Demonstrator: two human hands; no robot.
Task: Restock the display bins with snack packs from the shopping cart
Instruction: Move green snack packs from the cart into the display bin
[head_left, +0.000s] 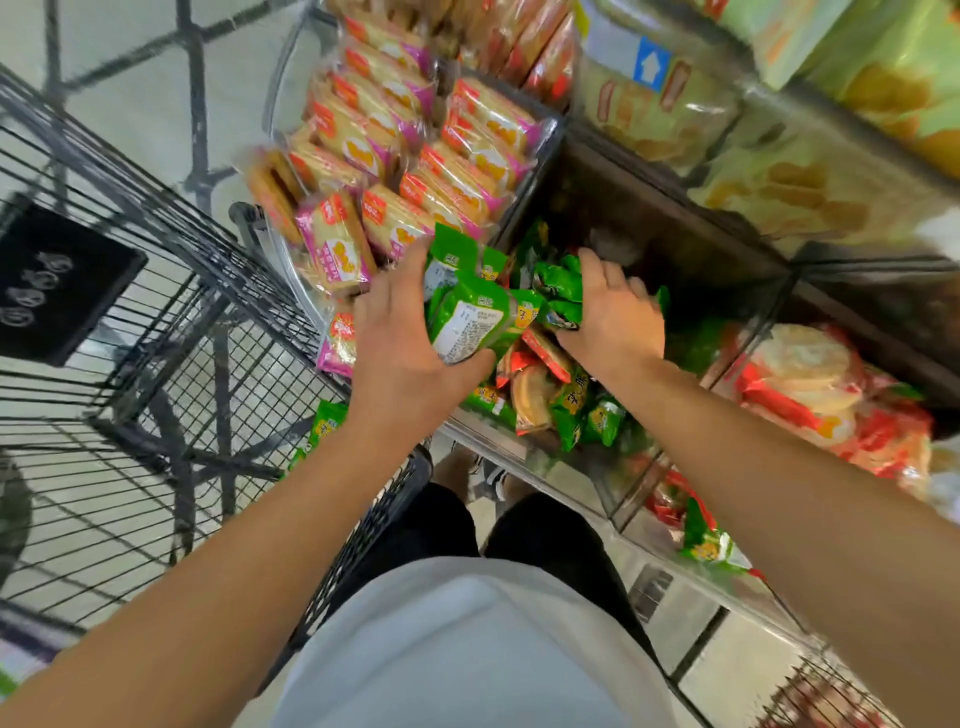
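My left hand (397, 338) grips a stack of green snack packs (470, 312) over the front of a clear display bin (524, 452). My right hand (610, 317) grips more green packs (558, 288) just to the right, above the same bin. Loose green and red packs (550, 400) lie in the bin under my hands. The black wire shopping cart (156, 312) stands at the left, with a green pack (326, 423) showing by its near corner.
A bin of pink-and-orange cracker packs (395, 156) sits behind my left hand. Red-and-white rice cracker packs (831, 395) fill the bin at the right. Big green bags (779, 130) stand on the shelf behind. A dark sign (57, 280) hangs on the cart.
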